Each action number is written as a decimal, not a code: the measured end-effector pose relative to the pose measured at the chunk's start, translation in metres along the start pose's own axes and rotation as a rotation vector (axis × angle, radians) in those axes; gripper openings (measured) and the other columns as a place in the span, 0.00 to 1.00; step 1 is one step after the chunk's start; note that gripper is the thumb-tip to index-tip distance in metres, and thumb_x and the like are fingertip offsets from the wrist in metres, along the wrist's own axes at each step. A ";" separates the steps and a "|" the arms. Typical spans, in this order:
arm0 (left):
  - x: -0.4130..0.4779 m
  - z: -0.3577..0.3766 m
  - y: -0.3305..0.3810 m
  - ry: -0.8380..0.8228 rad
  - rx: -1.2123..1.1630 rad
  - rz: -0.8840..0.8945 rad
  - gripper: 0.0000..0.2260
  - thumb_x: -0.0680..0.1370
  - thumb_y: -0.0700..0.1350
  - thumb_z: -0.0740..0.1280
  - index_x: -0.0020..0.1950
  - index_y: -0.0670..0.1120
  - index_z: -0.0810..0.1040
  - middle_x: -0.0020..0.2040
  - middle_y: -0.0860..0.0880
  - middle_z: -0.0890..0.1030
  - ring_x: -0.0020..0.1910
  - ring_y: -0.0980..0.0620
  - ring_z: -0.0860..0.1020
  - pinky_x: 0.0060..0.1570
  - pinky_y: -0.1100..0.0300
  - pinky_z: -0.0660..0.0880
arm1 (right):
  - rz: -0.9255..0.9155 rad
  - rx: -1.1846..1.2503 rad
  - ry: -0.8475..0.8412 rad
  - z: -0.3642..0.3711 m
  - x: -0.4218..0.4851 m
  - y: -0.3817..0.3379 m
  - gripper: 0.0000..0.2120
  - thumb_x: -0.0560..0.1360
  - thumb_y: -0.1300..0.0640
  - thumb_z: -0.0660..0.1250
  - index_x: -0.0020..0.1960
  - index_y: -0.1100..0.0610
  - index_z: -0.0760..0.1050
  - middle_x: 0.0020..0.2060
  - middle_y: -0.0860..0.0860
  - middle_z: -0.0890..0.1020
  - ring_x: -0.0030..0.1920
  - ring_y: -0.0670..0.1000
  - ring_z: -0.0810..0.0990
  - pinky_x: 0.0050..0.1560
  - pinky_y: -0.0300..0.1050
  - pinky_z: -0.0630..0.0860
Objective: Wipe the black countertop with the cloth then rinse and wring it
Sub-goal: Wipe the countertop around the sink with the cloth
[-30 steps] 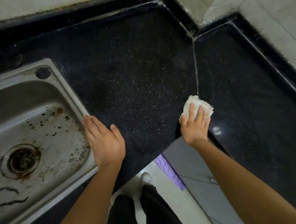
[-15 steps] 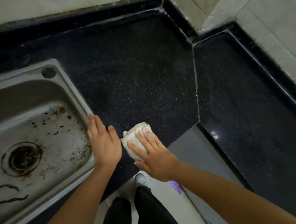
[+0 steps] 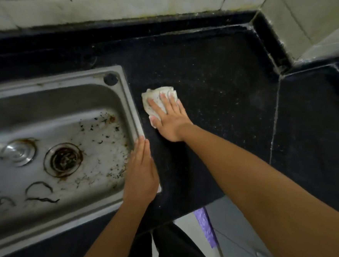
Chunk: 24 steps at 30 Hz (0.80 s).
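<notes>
**Wiping stroke beside the sink rim**

The right hand (image 3: 171, 122) lay flat on the wadded white cloth (image 3: 154, 99), fingers straight and slightly spread. It pressed the cloth onto the black countertop (image 3: 218, 81) just beside the steel sink's rim (image 3: 128, 93), which stood at the cloth's 9 o'clock. The left hand (image 3: 141, 172), fingers straight, together and holding nothing, rested along that rim at the cloth's 6 o'clock. Pale specks dotted the stone toward 3 o'clock, as far as the grouted seam (image 3: 274, 125). By this evidence the wiping step was in hand, with rinsing and wringing not yet begun. A good stroke would call for even palm pressure and overlapping passes. Crumbs were best driven toward 9 o'clock, over the rim into the basin, not off the front edge at 6 o'clock.
</notes>
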<state>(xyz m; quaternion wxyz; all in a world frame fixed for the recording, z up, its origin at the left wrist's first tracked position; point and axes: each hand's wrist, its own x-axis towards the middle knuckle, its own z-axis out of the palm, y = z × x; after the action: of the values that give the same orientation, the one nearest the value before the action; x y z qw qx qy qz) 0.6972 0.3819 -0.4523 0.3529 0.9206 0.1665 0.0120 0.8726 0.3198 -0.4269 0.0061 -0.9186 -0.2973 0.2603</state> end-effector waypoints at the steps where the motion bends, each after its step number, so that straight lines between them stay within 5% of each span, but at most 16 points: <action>1: 0.000 -0.001 0.001 -0.001 0.000 0.002 0.22 0.83 0.41 0.51 0.76 0.41 0.51 0.78 0.47 0.50 0.77 0.54 0.47 0.75 0.51 0.52 | 0.003 0.002 0.006 -0.005 0.012 -0.002 0.26 0.82 0.41 0.40 0.76 0.42 0.32 0.76 0.52 0.32 0.74 0.53 0.28 0.71 0.50 0.29; 6: -0.002 -0.001 0.003 0.023 -0.022 -0.060 0.24 0.83 0.46 0.47 0.77 0.45 0.43 0.76 0.54 0.39 0.75 0.60 0.39 0.72 0.64 0.40 | -0.013 -0.018 0.030 -0.021 0.051 -0.007 0.27 0.82 0.41 0.39 0.76 0.43 0.33 0.76 0.52 0.32 0.74 0.54 0.28 0.73 0.52 0.30; 18: -0.003 -0.002 0.005 0.073 0.002 -0.082 0.22 0.82 0.39 0.51 0.76 0.38 0.54 0.77 0.42 0.55 0.76 0.48 0.52 0.73 0.59 0.45 | -0.184 -0.089 0.037 0.021 -0.035 -0.006 0.27 0.82 0.41 0.42 0.77 0.45 0.36 0.77 0.54 0.37 0.76 0.56 0.32 0.75 0.54 0.34; 24: -0.002 -0.006 0.009 0.116 -0.062 -0.149 0.21 0.82 0.40 0.51 0.76 0.38 0.56 0.77 0.43 0.57 0.76 0.49 0.54 0.72 0.63 0.45 | -0.263 -0.145 0.168 0.090 -0.136 0.008 0.27 0.82 0.43 0.41 0.78 0.51 0.49 0.75 0.60 0.59 0.75 0.63 0.56 0.72 0.58 0.51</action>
<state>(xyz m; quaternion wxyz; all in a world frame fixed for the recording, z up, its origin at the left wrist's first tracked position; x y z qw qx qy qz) 0.6968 0.3789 -0.4412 0.3710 0.8921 0.2541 0.0440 0.7393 0.2255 -0.4416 -0.0012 -0.8884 -0.4312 0.1573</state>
